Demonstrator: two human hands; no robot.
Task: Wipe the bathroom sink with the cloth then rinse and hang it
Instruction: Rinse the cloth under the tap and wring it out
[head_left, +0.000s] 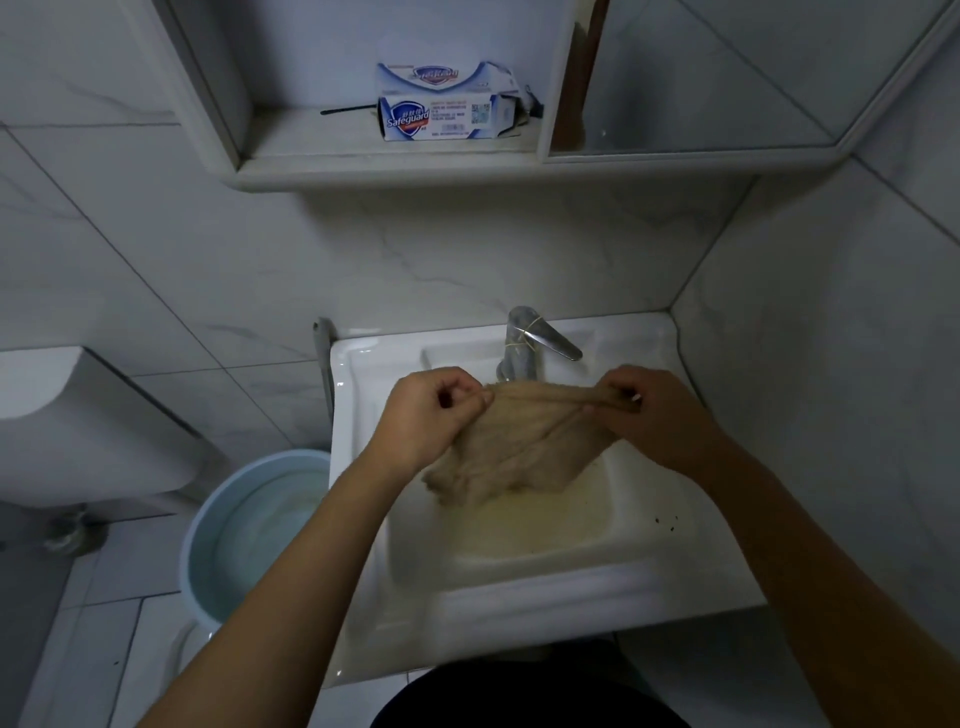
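A beige, fuzzy cloth (511, 452) hangs stretched over the white bathroom sink (524, 587), its lower part drooping into the basin. My left hand (431, 415) pinches the cloth's top left edge. My right hand (652, 413) pinches the top right edge, which is bunched between the fingers. The chrome faucet (524, 340), with a rubber band round it, stands just behind the cloth, handle pointing right. I see no water running. The basin floor below the cloth looks yellowish.
A light blue bucket (249, 525) with water stands on the floor left of the sink. A white toilet tank (78, 415) is at far left. Above, a wall niche holds a Safeguard soap box (447, 117), beside a mirror cabinet (701, 78). Dark specks (667, 522) lie on the sink's right rim.
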